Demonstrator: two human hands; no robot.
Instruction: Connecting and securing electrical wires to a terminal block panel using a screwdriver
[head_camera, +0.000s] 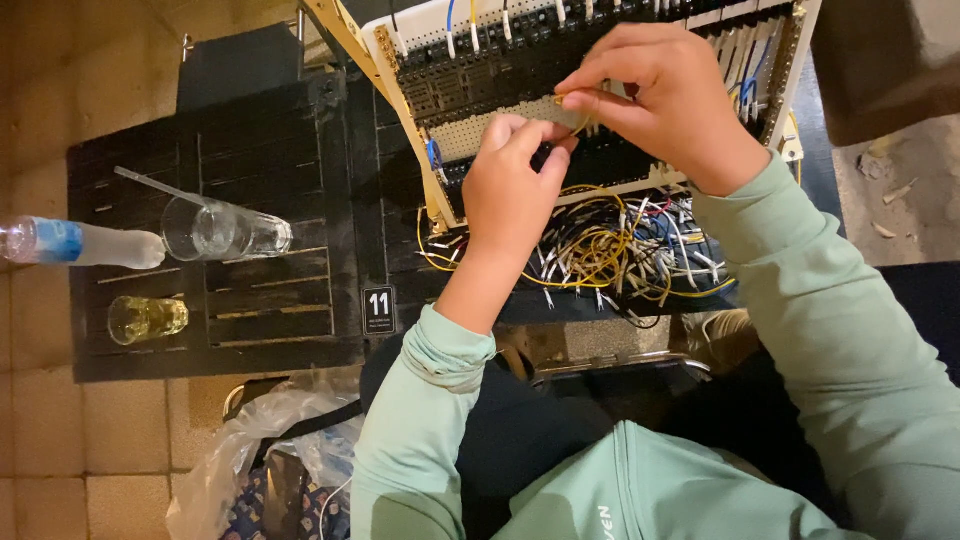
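Note:
A large electronics board (470, 80) with black modules, a perforated beige strip and a pale frame leans up on a dark slatted table (260, 290). My right hand (660, 100) pinches a thin yellow jumper wire (583, 122) against the board's beige strip. My left hand (515, 185) is just below it, fingers curled up at the same spot, touching the board; what it grips is hidden. A tangle of yellow, white and black wires (600, 255) lies on the table under both hands. Both arms wear pale green sleeves.
On the table's left stand a tall clear glass with a straw (225, 230) and a small glass of yellowish liquid (145, 318). A clear bottle with a blue label (70, 243) overhangs the left edge. A plastic bag (265, 450) lies on the tiled floor.

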